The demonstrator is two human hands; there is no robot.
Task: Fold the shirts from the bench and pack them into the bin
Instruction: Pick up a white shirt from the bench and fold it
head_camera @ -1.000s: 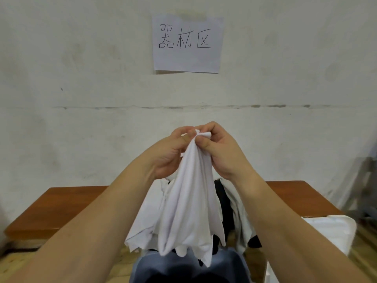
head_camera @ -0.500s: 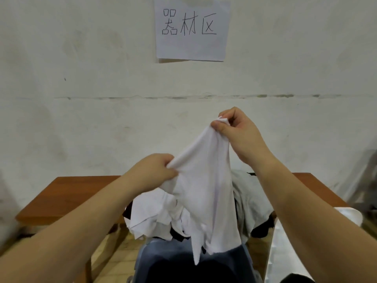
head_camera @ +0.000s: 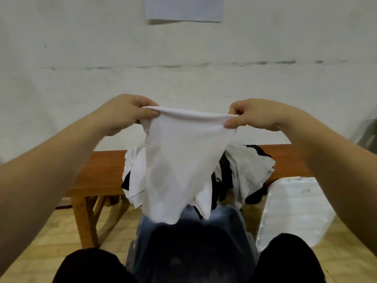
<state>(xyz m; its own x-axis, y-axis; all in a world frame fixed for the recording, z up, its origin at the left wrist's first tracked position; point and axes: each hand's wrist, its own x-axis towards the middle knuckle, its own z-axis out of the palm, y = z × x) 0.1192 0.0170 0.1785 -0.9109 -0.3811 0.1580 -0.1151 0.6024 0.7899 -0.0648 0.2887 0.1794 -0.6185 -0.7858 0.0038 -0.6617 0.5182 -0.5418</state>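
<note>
Head view. The left hand (head_camera: 126, 113) and right hand (head_camera: 255, 115) each pinch one end of the top edge of a white shirt (head_camera: 179, 160), thumb in front and fingers curled behind, so each grip is closed on cloth. The shirt hangs in the air between them, over the front of the tabletop (head_camera: 98, 172) and above the grey bin (head_camera: 240, 225) that sits between the person's knees.

The cloth narrows to an uneven, bunched tail instead of hanging flat, so I judge a fold made from here could come out crooked. Each pinch takes only a little fabric; a shake could pull an end free and drop the shirt unfolded into the bin or onto the floor (head_camera: 51, 227). The tail also hangs close to the pile (head_camera: 244, 168) of white and black garments, and could drag some off the edge.

The tabletop is brown wood on wooden legs, against a scuffed white wall (head_camera: 81, 58) with a sheet of paper (head_camera: 183, 9) stuck up. The floor is pale wood. A white ribbed lid-like piece (head_camera: 295, 207) lies beside the bin.
</note>
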